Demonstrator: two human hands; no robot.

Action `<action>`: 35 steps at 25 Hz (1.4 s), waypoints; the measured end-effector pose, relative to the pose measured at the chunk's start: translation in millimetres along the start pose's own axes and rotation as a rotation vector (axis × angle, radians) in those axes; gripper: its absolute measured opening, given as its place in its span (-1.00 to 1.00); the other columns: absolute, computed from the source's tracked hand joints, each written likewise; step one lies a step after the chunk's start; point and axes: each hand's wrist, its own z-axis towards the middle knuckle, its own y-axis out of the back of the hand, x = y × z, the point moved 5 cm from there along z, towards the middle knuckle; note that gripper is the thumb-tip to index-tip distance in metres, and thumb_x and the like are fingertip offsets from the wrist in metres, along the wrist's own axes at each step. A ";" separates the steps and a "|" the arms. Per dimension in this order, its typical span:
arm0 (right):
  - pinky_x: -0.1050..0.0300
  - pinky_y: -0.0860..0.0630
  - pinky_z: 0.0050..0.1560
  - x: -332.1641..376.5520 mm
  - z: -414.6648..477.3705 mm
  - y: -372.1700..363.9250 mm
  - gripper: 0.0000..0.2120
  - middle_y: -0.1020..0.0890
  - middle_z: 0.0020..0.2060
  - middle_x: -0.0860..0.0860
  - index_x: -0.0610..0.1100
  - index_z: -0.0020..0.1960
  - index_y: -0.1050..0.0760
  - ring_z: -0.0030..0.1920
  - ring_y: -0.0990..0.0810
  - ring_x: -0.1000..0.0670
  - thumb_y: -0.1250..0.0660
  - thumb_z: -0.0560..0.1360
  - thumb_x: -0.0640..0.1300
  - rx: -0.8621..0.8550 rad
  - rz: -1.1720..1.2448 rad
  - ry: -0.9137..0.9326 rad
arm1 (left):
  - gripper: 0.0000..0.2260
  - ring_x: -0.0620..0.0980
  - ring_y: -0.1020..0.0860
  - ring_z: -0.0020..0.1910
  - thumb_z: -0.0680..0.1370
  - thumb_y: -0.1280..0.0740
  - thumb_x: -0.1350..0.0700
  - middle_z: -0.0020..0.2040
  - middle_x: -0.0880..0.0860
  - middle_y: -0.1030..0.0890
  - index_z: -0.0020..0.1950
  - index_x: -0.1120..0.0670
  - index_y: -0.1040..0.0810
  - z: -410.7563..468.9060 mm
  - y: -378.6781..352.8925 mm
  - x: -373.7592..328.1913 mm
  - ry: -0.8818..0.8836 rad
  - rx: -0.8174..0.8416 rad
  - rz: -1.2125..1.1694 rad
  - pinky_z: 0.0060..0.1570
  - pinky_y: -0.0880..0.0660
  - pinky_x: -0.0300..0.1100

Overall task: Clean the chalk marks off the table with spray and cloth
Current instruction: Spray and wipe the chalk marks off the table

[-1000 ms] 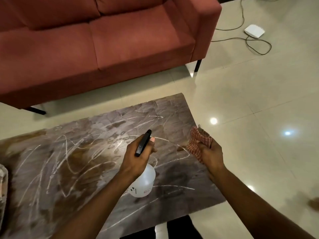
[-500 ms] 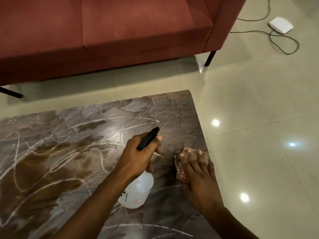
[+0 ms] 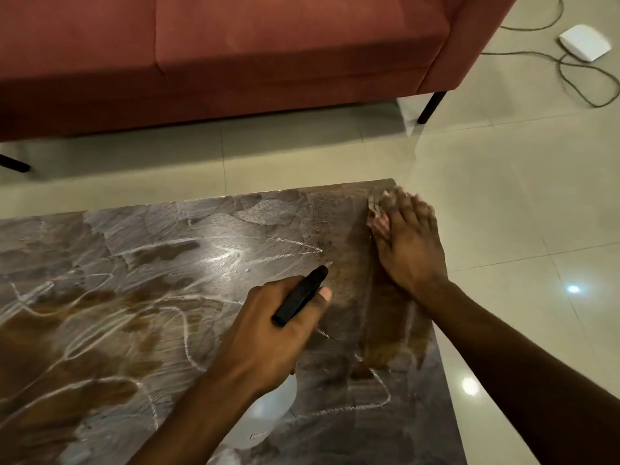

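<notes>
Centrally, left hand grips the spray bottle; right hand, fingers flat, presses the cloth beneath them onto the table corner.

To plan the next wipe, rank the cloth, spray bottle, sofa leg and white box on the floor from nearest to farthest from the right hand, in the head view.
1. cloth: pressed under the right hand.
2. spray bottle: leftward, held by the left hand.
3. sofa leg: straight ahead, beyond.
4. white box: far right, farthest.
</notes>
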 end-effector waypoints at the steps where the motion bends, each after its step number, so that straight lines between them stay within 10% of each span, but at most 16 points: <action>1: -0.26 0.08 0.72 11.2 6.0 -4.9 -0.32 0.03 0.76 -0.10 0.00 0.76 0.08 0.74 0.13 -0.23 -0.05 0.73 0.15 -0.013 0.015 -0.003 | -0.51 -0.02 -0.44 -0.59 0.66 -0.33 -0.19 -0.46 0.22 -0.49 -0.23 0.21 -0.54 0.1 4.7 2.0 0.010 -0.015 -0.011 -0.35 -0.58 0.20; 7: -0.19 0.05 0.72 40.6 -77.2 -43.6 -0.31 -0.07 0.74 -0.07 0.04 0.77 0.06 0.75 0.01 -0.14 -0.05 0.72 0.23 0.208 -0.262 1.029 | -0.66 -0.04 -0.50 -0.62 0.70 -0.34 -0.17 -0.50 0.00 -0.61 -0.13 0.01 -0.67 1.3 25.3 11.5 0.072 -0.016 -0.057 -0.25 -0.67 0.21; 13: -0.21 0.16 0.72 38.1 62.5 -2.4 -0.32 0.06 0.76 -0.09 0.01 0.76 0.11 0.74 0.13 -0.21 0.08 0.71 0.20 0.002 -0.080 0.071 | -0.56 -0.01 -0.47 -0.60 0.51 -0.32 -0.35 -0.21 0.36 -0.66 -0.11 0.02 -0.67 -2.3 31.6 18.3 0.090 -0.025 -0.147 -0.39 -0.65 0.13; 18: -0.11 0.27 0.71 54.9 -2.2 -33.6 -0.31 0.15 0.75 0.06 0.17 0.74 0.24 0.74 0.25 -0.01 0.02 0.72 0.24 0.206 -0.168 0.857 | -0.54 -0.03 -0.44 -0.61 0.70 -0.37 -0.12 -0.47 0.22 -0.52 -0.23 0.19 -0.54 -5.7 24.5 18.9 0.072 -0.042 -0.056 -0.34 -0.56 0.22; 22: -0.23 0.06 0.72 -11.0 10.1 -5.1 -0.33 0.14 0.76 0.06 0.13 0.75 0.20 0.74 0.25 -0.04 0.05 0.71 0.22 0.042 0.060 0.199 | -0.60 0.03 -0.49 -0.58 0.70 -0.37 -0.11 -0.40 0.24 -0.58 -0.19 0.14 -0.59 -16.4 23.4 22.8 0.059 -0.031 -0.049 -0.37 -0.59 0.22; 28: -0.22 0.10 0.71 -15.2 -91.3 -32.8 -0.30 0.10 0.76 -0.03 0.08 0.76 0.12 0.75 0.14 -0.11 -0.07 0.73 0.22 0.309 -0.275 1.026 | -0.47 0.28 -0.51 -0.47 0.55 -0.31 -0.36 -0.38 0.23 -0.52 -0.13 0.14 -0.58 -67.2 -14.1 39.1 0.100 0.140 -0.015 -0.38 -0.55 0.26; 32: -0.27 0.03 0.71 -20.9 -72.7 -16.7 -0.33 0.09 0.76 0.01 0.07 0.76 0.13 0.75 0.21 -0.08 -0.03 0.75 0.19 0.110 0.004 0.353 | -0.57 0.03 -0.43 -0.54 0.68 -0.35 -0.19 -0.40 0.23 -0.54 -0.19 0.13 -0.54 -102.4 -42.2 54.3 0.145 0.178 0.018 -0.35 -0.54 0.25; 35: -0.19 0.14 0.73 -11.4 -91.3 -21.4 -0.31 0.11 0.76 0.00 0.07 0.76 0.14 0.74 0.23 -0.07 -0.02 0.73 0.22 0.182 -0.058 0.517 | -0.60 -0.05 -0.42 -0.55 0.70 -0.35 -0.14 -0.46 0.16 -0.53 -0.14 0.16 -0.59 -126.0 -56.3 60.0 0.134 0.203 0.066 -0.27 -0.57 0.27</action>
